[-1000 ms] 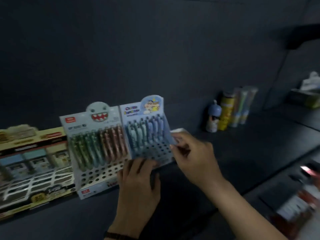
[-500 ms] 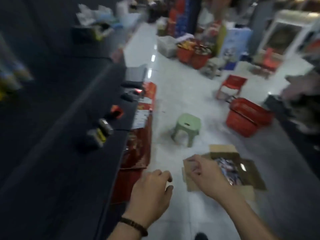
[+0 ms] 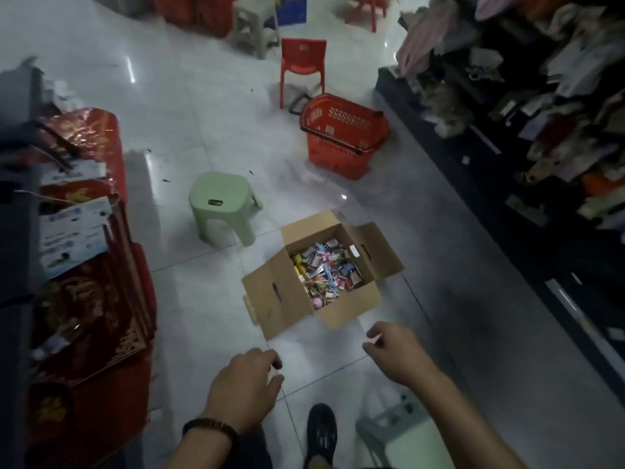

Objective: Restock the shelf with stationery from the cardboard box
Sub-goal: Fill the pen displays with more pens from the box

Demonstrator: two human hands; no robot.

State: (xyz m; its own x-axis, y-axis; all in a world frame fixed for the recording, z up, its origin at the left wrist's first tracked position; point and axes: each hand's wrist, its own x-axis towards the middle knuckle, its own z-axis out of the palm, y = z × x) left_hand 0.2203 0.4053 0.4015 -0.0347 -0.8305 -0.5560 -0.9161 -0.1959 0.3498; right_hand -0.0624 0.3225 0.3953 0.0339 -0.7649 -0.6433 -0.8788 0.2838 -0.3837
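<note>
Cardboard box (image 3: 274, 299): on the floor tiles, centre of frame, just above both hands. All four flaps are open and loose stationery (image 3: 325, 273) is piled inside, too small to itemise.

Bottom edge: black shoe (image 3: 321, 431), with a grey stool (image 3: 394, 431) to its right.

Left hand (image 3: 244, 387), lower centre, beaded bracelet (image 3: 210, 429) on the wrist. The fingers are loosely curled and hold nothing. Its fingertips sit just below the box's lower-left flap without touching it.

Right hand (image 3: 395, 354), right of centre and slightly higher. The fingers are bent downward with the thumb apart, and it is also empty. It is close to the near flap but not in contact.

Key geometry: the box lies up-frame of both hands, between them and a bit nearer the right. It sits askew to the frame edges, and its widest flap spread runs lower left to upper right. My read is that the right hand has the shorter path to the opening: up and slightly left, over the near flap. The left hand would have to cross the wide left flap first.

Step, as I judge it: reaching down for the next batch, nothing picked yet.

Beyond the box:
- Green stool (image 3: 221, 201), upper left of the box, well apart from it.
- Red basket (image 3: 341, 137) above the box.
- Red chair (image 3: 302, 66) further up.

Left edge: dark shelf (image 3: 15, 252) with red packets (image 3: 94, 299) stacked against it. Right edge: dark racks (image 3: 473, 184) of mixed goods, blurred.
</note>
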